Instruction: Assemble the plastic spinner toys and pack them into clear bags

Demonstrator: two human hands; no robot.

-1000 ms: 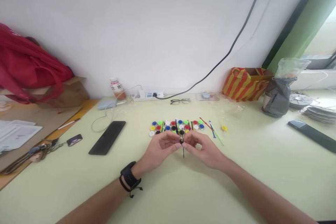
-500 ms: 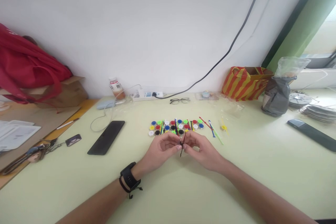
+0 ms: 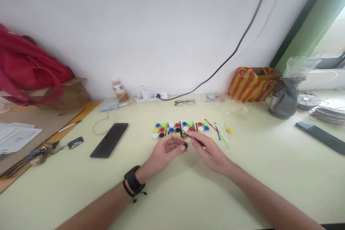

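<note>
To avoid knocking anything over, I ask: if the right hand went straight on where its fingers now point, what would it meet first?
Probably the group of coloured discs and thin sticks, ahead and to the left of the right hand. The hand's height is unclear, so it may pass above them.

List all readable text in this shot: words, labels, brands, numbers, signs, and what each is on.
"炭": bottle label, as best I can make out; the character left of it is unclear.
Red bag: white lettering at the edge, too blurred to read.
Power strip: blue markings, too small.
Coloured discs: any markings too small.
Small black piece in the left hand: nothing readable.
</note>
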